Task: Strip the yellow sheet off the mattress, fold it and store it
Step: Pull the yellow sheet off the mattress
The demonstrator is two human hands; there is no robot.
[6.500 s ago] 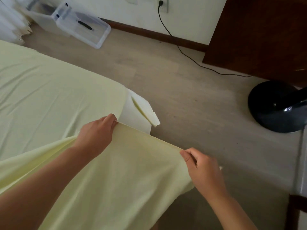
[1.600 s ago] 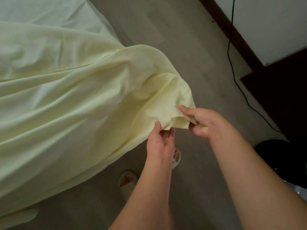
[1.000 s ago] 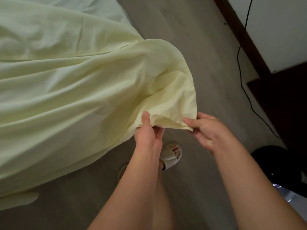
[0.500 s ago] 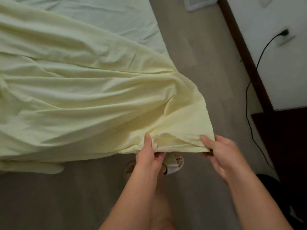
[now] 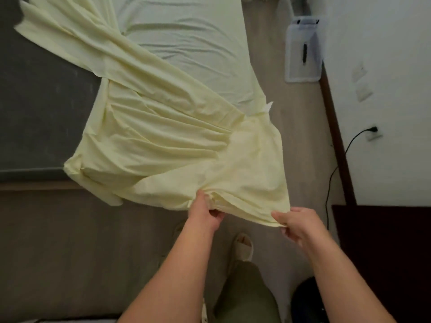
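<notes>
Head view: pale yellow cotton sheet (image 5: 163, 145) stretching diagonally up-left across the mattress (image 5: 191, 43), near edge pinched by left hand (image 5: 205, 212) and right hand (image 5: 297, 226), equally close.

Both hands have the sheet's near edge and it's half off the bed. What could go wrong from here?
The yellow sheet trails over the mattress corner, so pulling may snag it there. Slack fabric hangs near the sandalled foot and might be stepped on. The left hand and right hand pinch only the edge, which could slip.
</notes>
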